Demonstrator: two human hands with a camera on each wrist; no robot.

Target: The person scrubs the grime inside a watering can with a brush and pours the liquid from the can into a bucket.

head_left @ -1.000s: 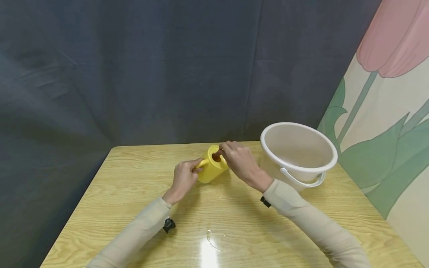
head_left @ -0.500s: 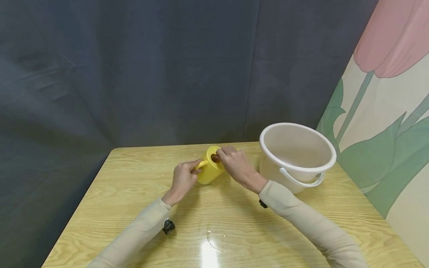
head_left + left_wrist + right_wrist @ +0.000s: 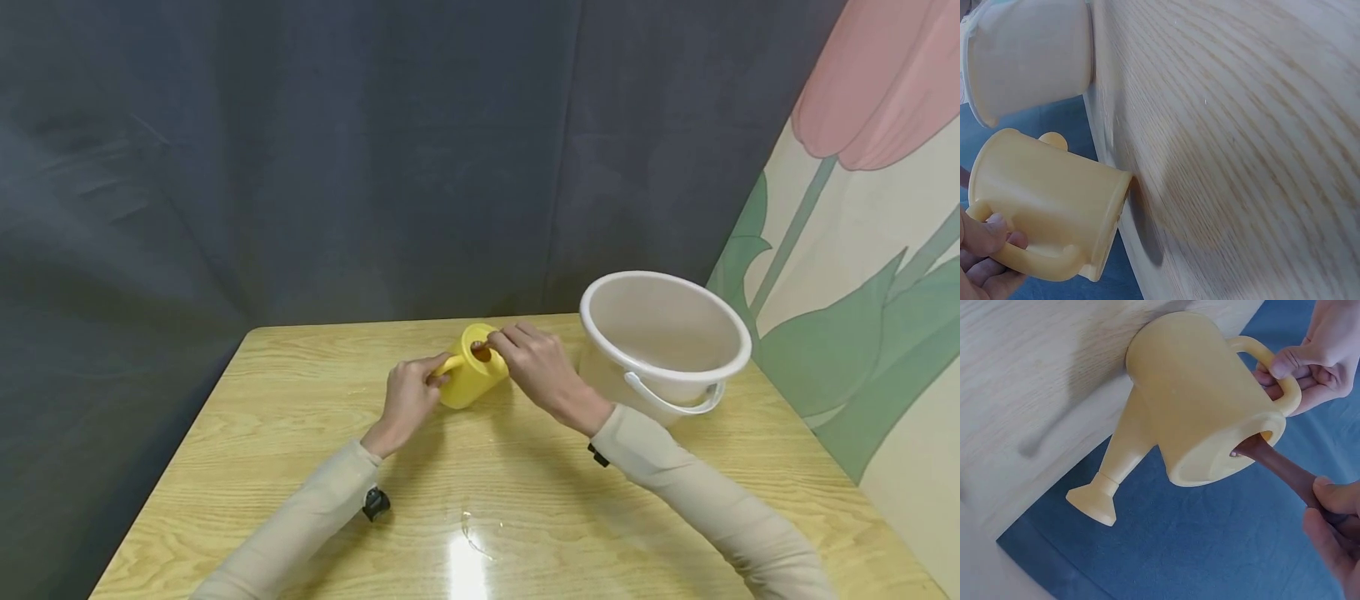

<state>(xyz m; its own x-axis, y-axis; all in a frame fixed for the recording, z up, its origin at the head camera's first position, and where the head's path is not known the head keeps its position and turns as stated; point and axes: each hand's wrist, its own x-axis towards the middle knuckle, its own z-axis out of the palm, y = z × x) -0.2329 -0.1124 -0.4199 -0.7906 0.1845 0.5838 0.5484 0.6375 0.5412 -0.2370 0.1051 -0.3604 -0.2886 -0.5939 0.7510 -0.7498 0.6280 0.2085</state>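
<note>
A yellow watering can (image 3: 474, 385) stands tilted at the far middle of the table, its top leaning away to the right. My left hand (image 3: 408, 396) grips its looped handle, thumb on top and fingers curled underneath. In the right wrist view its spout (image 3: 1125, 440) ends in a flared rose (image 3: 1092, 501). My right hand (image 3: 542, 368) pinches a smooth brown handle (image 3: 1286, 470) between thumb and fingers. That handle runs into the can's top opening, and the tool's far end is hidden inside.
A large white bucket (image 3: 666, 372) with a hanging bail handle (image 3: 678, 410) stands to the right, close by my right forearm. Wet streaks (image 3: 472, 537) show on the wooden table (image 3: 285, 467). A dark curtain (image 3: 405, 158) hangs behind the table's far edge; a flower-painted wall is at the right.
My right hand dips down toward the can, then draws back up and right, moving the brown handle in the opening. My left hand and the watering can stay nearly still.
</note>
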